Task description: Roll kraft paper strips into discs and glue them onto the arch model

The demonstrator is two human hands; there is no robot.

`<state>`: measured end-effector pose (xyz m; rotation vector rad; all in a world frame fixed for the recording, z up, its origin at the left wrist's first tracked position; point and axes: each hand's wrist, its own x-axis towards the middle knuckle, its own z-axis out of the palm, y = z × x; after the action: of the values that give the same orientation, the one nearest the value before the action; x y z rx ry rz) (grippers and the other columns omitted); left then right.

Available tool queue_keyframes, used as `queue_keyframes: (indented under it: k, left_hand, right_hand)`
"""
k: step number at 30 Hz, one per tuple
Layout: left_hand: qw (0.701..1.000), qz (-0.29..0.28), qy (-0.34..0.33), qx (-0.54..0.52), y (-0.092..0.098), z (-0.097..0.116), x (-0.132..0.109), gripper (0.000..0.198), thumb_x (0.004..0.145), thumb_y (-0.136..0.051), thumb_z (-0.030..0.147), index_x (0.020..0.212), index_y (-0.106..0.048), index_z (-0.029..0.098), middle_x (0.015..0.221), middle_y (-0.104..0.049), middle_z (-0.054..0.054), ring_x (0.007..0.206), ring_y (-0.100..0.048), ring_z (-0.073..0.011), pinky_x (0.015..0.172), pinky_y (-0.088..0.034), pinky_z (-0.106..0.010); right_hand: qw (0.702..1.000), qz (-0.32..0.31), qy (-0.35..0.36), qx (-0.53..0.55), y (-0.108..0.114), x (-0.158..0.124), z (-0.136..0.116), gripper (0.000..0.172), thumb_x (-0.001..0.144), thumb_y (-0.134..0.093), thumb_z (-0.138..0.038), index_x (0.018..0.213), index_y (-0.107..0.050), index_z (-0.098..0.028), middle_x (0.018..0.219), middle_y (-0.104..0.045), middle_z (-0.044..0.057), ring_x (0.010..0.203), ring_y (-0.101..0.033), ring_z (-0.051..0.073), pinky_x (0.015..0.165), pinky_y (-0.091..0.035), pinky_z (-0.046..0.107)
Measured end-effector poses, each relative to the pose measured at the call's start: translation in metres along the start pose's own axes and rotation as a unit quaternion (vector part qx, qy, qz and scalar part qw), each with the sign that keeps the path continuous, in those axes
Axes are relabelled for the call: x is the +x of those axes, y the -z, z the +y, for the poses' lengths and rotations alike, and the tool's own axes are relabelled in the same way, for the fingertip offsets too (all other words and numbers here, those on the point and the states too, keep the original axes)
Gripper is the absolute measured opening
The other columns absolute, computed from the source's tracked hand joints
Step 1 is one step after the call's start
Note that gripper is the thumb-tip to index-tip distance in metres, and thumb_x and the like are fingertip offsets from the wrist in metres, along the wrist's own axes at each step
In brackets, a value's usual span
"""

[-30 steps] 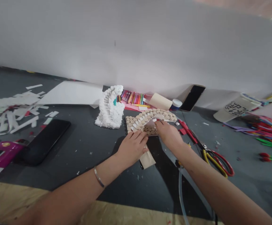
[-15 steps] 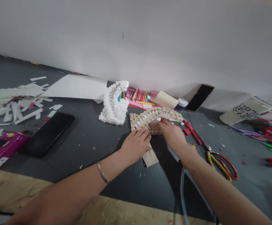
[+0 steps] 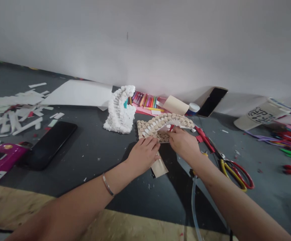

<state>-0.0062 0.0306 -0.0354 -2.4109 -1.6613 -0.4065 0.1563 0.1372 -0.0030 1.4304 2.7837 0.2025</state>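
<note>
In front of me on the dark mat lies an arched craft model (image 3: 169, 119), covered with beige round pieces over white steps on a flat base. My left hand (image 3: 144, 152) is closed over its front left edge, fingers on top and thumb lower down. Beneath that hand a beige paper strip (image 3: 160, 168) pokes out. My right hand (image 3: 185, 142) is pinched at the model's front, below the arch. A small red piece (image 3: 171, 127) shows at its fingertips; most of it is hidden. Just left of the model stands a white, fluffy curved model (image 3: 120, 112).
Red-and-yellow scissors (image 3: 233, 170) lie right of my right hand. Colored sticks (image 3: 145, 99), a paper roll (image 3: 175, 105) and a leaning phone (image 3: 213, 101) line the wall. Leftward are another phone (image 3: 52, 144) and white strips (image 3: 16, 113). Pipe cleaners (image 3: 289, 137) and a cup (image 3: 258, 115) are rightward.
The view has shifted slightly. Both hands stay at the arched model, with the right hand's fingers moved only a little around the red piece.
</note>
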Motion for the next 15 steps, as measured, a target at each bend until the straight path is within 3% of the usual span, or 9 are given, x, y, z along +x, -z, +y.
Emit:
queue_keyframes:
  k: [15]
  left_hand:
    - [1.0,0.025,0.003,-0.007,-0.003,-0.004,0.0,0.035,0.094,-0.053,0.033,0.124,-0.058,0.014,0.132,-0.06,-0.012,0.125,-0.05,-0.0272,0.101,-0.041,-0.042]
  right_hand:
    - [0.996,0.053,-0.038,0.068,-0.009,-0.009,0.026,0.041,0.092,-0.043,-0.014,0.124,-0.066,-0.026,0.118,-0.066,0.008,0.108,-0.059,0.021,0.078,-0.049,0.026]
